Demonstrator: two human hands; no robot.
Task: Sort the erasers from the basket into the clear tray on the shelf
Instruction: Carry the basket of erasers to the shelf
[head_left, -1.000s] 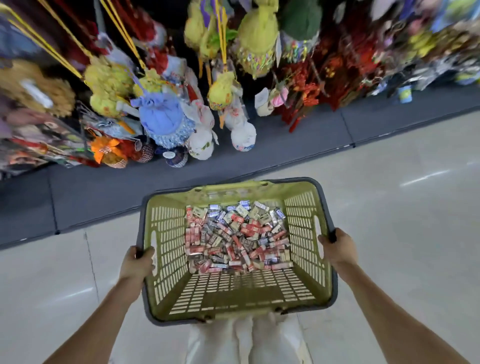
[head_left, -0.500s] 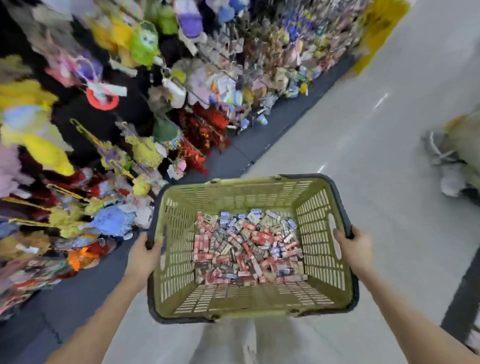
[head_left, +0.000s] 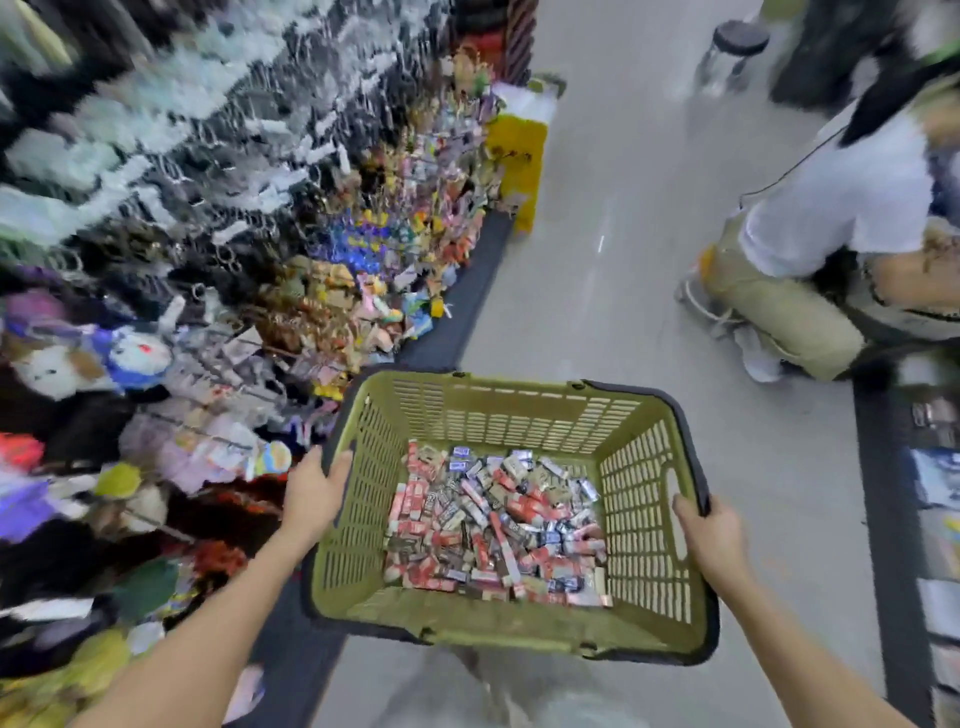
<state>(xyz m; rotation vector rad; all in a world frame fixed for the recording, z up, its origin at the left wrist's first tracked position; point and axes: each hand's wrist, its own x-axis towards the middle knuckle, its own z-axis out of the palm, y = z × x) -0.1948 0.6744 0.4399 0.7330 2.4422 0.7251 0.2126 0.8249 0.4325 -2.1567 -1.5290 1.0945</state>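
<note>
Carrying the green basket (head_left: 498, 415) above the aisle floor, your left hand (head_left: 311, 499) grips its left rim, fingers curled over the edge, and your right hand (head_left: 711, 540) grips the right rim. Erasers (head_left: 498, 525) lie heaped inside.

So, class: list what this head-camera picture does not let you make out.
All in the head view:
- Print on erasers: too small, blurred.
- Lower erasers: buried under the pile.
- Hanging toys: motion blur.
- The other person: cut by right edge.
- Fingertips of right hand: behind basket rim.
- The clear tray: outside the frame.
</note>
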